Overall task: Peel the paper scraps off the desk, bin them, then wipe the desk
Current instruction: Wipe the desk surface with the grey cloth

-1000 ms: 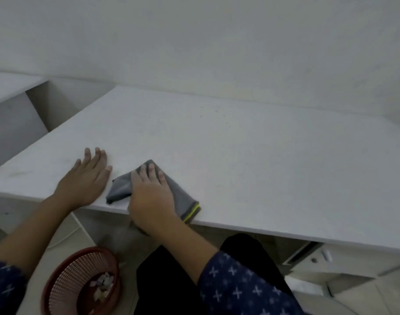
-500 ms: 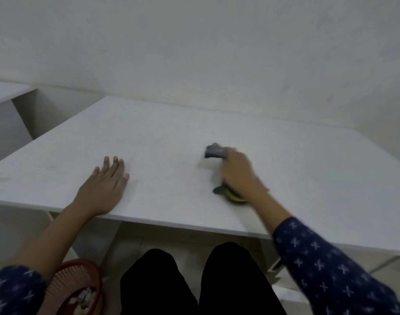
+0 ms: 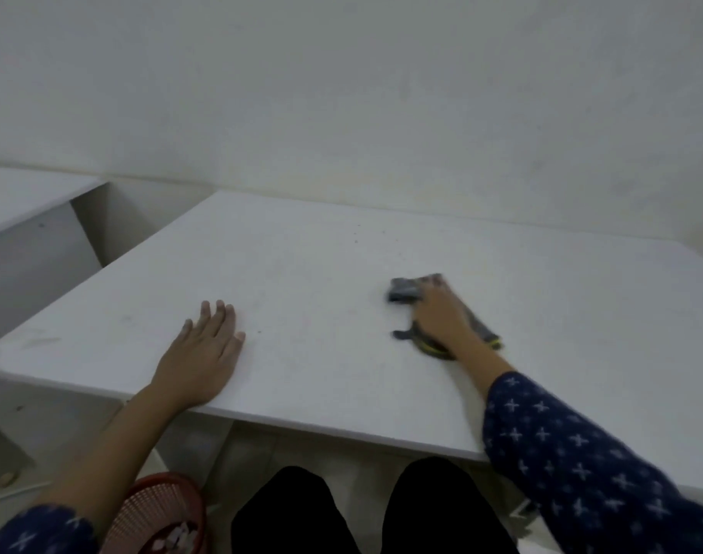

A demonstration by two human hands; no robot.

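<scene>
Right hand (image 3: 441, 319) presses crumpled grey cloth (image 3: 402, 291) onto smooth desk (image 3: 322, 249).

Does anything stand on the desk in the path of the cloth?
Nothing visible does. The right hand presses the cloth on the desk; the left hand rests flat to its left, apart from it.

We are seeing a white desk (image 3: 342, 265), a grey cloth (image 3: 402, 291) edged in yellow-green, navy sleeves (image 3: 581, 453) patterned with small white crosses, a red lattice basket (image 3: 162, 507), and black trousers (image 3: 294, 513).
</scene>
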